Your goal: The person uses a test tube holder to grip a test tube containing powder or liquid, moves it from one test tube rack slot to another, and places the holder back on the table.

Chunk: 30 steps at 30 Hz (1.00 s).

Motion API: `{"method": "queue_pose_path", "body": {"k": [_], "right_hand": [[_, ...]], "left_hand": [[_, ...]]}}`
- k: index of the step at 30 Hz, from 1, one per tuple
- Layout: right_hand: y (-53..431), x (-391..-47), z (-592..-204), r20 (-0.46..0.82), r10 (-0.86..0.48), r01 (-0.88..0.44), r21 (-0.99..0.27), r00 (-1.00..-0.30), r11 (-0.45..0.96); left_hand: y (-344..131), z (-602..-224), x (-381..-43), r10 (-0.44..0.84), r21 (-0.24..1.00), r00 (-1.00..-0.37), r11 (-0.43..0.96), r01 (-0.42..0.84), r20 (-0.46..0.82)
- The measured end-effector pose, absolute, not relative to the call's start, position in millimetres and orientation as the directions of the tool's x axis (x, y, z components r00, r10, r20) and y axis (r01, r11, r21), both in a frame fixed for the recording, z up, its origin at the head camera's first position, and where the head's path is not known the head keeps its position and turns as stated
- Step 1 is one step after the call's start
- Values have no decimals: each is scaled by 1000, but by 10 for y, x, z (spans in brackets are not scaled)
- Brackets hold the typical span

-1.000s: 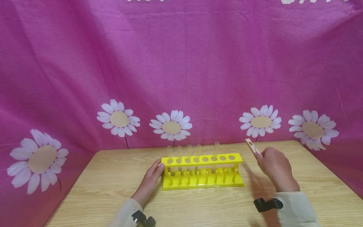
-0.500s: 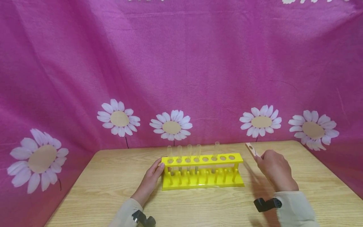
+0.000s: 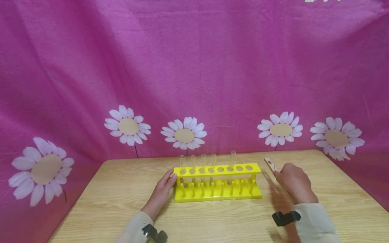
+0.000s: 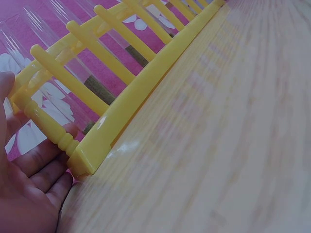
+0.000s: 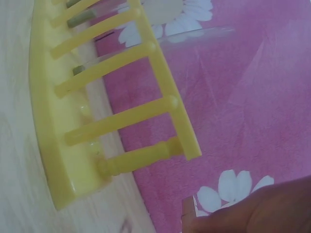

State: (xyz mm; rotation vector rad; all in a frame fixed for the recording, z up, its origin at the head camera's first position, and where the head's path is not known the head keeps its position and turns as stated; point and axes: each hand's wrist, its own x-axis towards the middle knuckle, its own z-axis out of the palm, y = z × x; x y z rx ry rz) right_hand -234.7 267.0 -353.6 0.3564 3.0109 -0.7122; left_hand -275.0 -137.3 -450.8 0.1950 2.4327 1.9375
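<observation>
A yellow test tube rack stands on the table, with several clear test tubes upright in its left holes and one more tube right of the middle. Dark matter shows in the bottoms of some tubes. My left hand grips the rack's left end, thumb at the top bar and fingers behind the end post. Off the rack's right end, my right hand holds a wooden test tube holder, its holed tip pointing forward and left. The right wrist view shows only part of that hand and of the holder.
The wooden table reaches back to a pink curtain printed with white daisies. A row of yellow pegs rises along the rack's front. Black wrist cameras sit at both sleeves.
My right hand has lowered a little, bringing the wooden test tube holder down toward the table. The left hand and the rack stay in place.
</observation>
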Motion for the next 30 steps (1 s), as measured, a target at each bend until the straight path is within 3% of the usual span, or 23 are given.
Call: {"method": "queue_pose_path", "body": {"k": [10, 23, 30], "right_hand": [[2713, -2372, -3616, -56, 177, 184, -422, -983, 888], [2735, -2388, -3736, -170, 180, 240, -459, -969, 856], [2746, -2403, -3811, -161, 164, 218, -421, -973, 880]], "left_hand": [[-1363, -4492, -2748, 99, 965, -993, 244, 93, 71], [-1370, -4490, -2762, 117, 968, -987, 217, 129, 106], [-1315, -4233, -2576, 129, 965, -986, 229, 129, 102]]}}
